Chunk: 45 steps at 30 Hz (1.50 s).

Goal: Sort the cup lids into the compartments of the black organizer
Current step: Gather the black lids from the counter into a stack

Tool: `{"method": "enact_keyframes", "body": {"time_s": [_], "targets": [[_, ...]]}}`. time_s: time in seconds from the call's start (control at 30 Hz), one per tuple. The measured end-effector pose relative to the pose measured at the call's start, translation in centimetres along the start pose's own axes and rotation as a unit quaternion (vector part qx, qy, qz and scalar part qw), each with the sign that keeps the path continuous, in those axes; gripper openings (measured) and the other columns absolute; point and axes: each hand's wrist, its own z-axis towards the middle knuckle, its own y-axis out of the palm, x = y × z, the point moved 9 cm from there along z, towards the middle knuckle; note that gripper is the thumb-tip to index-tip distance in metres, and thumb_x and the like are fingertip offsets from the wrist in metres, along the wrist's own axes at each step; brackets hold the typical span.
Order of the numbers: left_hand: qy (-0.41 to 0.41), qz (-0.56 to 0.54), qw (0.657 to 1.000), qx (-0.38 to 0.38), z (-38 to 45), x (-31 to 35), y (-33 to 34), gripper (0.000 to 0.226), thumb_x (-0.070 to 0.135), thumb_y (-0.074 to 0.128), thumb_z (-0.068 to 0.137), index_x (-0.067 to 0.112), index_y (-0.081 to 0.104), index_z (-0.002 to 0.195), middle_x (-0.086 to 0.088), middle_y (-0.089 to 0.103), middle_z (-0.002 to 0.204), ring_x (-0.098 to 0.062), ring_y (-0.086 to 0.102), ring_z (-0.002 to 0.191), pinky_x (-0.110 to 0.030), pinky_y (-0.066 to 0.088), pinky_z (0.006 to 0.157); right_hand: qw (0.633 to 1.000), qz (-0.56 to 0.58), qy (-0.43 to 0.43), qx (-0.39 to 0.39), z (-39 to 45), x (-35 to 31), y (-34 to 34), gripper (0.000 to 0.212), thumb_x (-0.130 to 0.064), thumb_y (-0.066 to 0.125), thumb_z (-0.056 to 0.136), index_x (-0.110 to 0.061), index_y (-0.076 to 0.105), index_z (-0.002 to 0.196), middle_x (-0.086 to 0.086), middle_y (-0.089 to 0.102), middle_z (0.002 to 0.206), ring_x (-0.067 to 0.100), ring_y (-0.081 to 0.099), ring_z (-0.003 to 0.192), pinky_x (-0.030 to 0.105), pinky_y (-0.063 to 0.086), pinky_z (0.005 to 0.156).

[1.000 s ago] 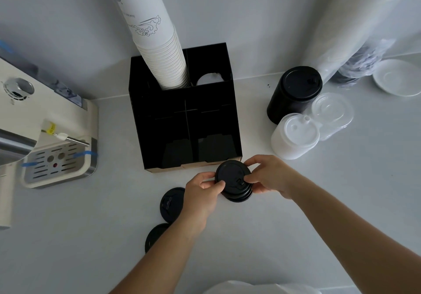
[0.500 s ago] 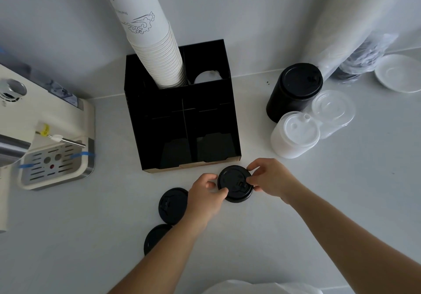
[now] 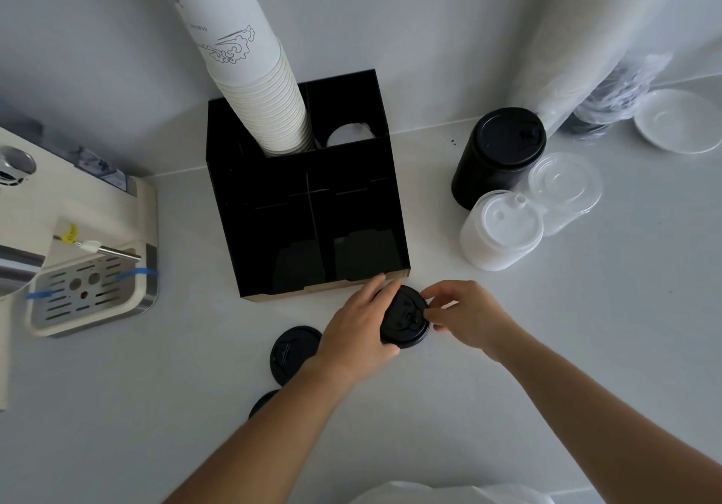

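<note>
Black organizer (image 3: 312, 210), tan strip along its base. Black lids (image 3: 406, 320) by its front, two more black lids (image 3: 291, 349) on the white bench (image 3: 508, 386). White paper cup stack (image 3: 250, 74) with grey-blue cloud line drawing. White lid (image 3: 345, 137) in the rear right compartment. Black lid stack (image 3: 496, 156), white lid stack (image 3: 500, 230), clear lid stack (image 3: 564, 191). White saucer (image 3: 676, 121). Cream machine (image 3: 78, 238), silver drip grate, blue tape, yellow tag. Wall pale grey.

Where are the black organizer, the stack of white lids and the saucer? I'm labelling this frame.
black organizer (image 3: 273, 230): head view, on its dark front wall.
stack of white lids (image 3: 502, 226): head view, on the top lid.
saucer (image 3: 678, 121): head view, on its middle, far right.
</note>
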Motion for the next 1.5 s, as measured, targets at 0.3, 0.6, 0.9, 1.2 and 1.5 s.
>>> {"method": "enact_keyframes", "body": {"time_s": [0.3,0.6,0.9,1.2,1.5], "targets": [[-0.009,-0.021,1.0,-0.001,0.1,-0.7,0.2,0.085,0.032,0.071,0.077,0.023,0.028,0.149,0.007,0.029,0.153,-0.015,0.037,0.136,-0.032,0.04,0.107,0.999,0.039,0.005,-0.01,-0.4,0.6,0.2,0.02,-0.019,0.07,0.086,-0.035,0.067,0.097,-0.006,0.072,0.096,0.012,0.071,0.068,0.017,0.045,0.056],[-0.076,-0.032,0.997,0.002,0.1,-1.5,0.9,0.09,0.045,0.077,0.067,0.023,0.033,0.143,0.0,0.037,0.131,-0.021,0.05,0.118,-0.034,0.05,0.094,0.997,0.073,0.014,0.006,-0.3,1.1,0.7,0.033,-0.021,0.073,0.083,-0.025,0.067,0.115,-0.009,0.071,0.101,0.019,0.074,0.083,0.029,0.055,0.069],[-0.128,-0.074,0.988,0.042,-0.9,-1.7,1.2,0.08,0.055,0.075,0.061,0.023,0.041,0.126,0.004,0.047,0.124,-0.017,0.053,0.108,-0.03,0.05,0.083,0.993,0.098,0.044,0.047,-0.5,2.7,1.8,0.02,-0.024,0.08,0.076,-0.021,0.068,0.092,-0.002,0.073,0.086,0.019,0.075,0.077,0.031,0.059,0.068],[-0.185,-0.146,0.972,0.024,-1.6,-3.5,1.7,0.055,0.048,0.066,0.079,0.027,0.046,0.125,0.001,0.061,0.103,-0.015,0.059,0.093,-0.03,0.054,0.077,0.992,0.073,-0.015,0.102,-0.3,1.1,0.0,0.014,-0.024,0.076,0.081,-0.027,0.073,0.095,-0.006,0.071,0.093,0.01,0.065,0.085,0.017,0.045,0.061],[-0.176,-0.176,0.966,0.062,-1.3,-3.5,1.5,0.054,0.035,0.065,0.086,0.025,0.046,0.135,0.002,0.056,0.124,-0.014,0.058,0.109,-0.026,0.052,0.089,0.994,0.065,0.026,0.089,-0.8,2.9,1.3,0.017,-0.033,0.08,0.076,-0.027,0.07,0.089,-0.005,0.07,0.09,0.017,0.067,0.084,0.027,0.05,0.064]]}}
